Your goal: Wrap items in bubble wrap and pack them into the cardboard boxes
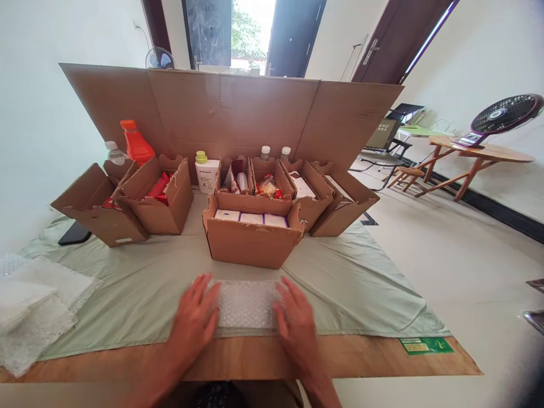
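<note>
At lower centre of the frame: bubble wrap (247, 304) on the cloth (361, 303); your left hand (195, 313) and right hand (297, 317) at its opposite ends, both grips wide; cardboard box (249, 245) just above.

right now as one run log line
left hand: at bubble wrap's left end | right hand: at right end | front cardboard box: white packs inside

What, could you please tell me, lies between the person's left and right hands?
In the head view, clear bubble wrap lies between the left hand and the right hand, one at each end.
</note>
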`<state>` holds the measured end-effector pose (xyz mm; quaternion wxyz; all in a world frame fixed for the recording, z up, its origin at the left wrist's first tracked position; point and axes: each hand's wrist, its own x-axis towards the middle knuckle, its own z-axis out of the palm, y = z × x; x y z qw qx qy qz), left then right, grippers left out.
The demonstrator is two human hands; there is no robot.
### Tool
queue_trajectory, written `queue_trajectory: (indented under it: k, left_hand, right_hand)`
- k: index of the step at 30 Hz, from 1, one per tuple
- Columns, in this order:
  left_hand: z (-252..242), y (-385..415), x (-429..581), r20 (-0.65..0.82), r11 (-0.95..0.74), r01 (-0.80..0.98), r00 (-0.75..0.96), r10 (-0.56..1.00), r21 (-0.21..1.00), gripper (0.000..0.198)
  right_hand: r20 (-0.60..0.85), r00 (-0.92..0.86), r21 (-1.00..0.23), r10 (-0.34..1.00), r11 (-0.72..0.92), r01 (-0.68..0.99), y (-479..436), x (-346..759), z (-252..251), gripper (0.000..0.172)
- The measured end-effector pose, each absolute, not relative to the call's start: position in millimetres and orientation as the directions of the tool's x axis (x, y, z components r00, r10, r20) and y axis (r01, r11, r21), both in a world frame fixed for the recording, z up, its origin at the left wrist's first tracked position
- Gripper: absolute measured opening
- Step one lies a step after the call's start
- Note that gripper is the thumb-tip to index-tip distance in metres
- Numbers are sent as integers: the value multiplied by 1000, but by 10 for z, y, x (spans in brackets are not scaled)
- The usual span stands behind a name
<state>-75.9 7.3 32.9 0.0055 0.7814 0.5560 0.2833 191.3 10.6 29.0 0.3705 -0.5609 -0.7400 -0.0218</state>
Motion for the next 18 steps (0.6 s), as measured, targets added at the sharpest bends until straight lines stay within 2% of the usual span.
queue_trajectory:
  k: [3, 5, 7, 10, 12, 15, 18]
  left_hand:
    - [139, 132, -545, 417, -503, 849, 403, 815, 163, 53]
    - [27, 183, -569, 398, -534, 841, 465, 791, 80, 55]
    - [-44, 199, -699, 407, -538, 843, 490, 770, 3, 58]
    - [-73, 139, -937, 439, -513, 856, 487, 755, -66, 62]
    - [-44, 72, -1041, 444, -503, 863, 472, 762, -54, 59]
    - [82, 10, -1056, 449, -464, 884, 392, 803, 58, 50]
    - [250, 55, -913, 451, -442, 879, 326, 831, 179, 44]
  right_hand:
    - [394, -337, -363, 855, 482, 798, 198, 1432, 306, 45]
    - [293, -414, -365, 862, 501, 785, 249, 1301, 283, 46]
    - [281, -427, -323, 860, 503, 802, 277, 1417, 223, 44]
    - [345, -390, -197, 854, 472, 859, 256, 1952, 98, 43]
    - [397, -312, -134, 863, 391, 911, 201, 2361, 49, 40]
    - [467, -145, -136, 872, 232, 963, 110, 2675, 99, 36]
    - [514, -115, -201, 850, 249, 947, 88, 2415, 243, 36]
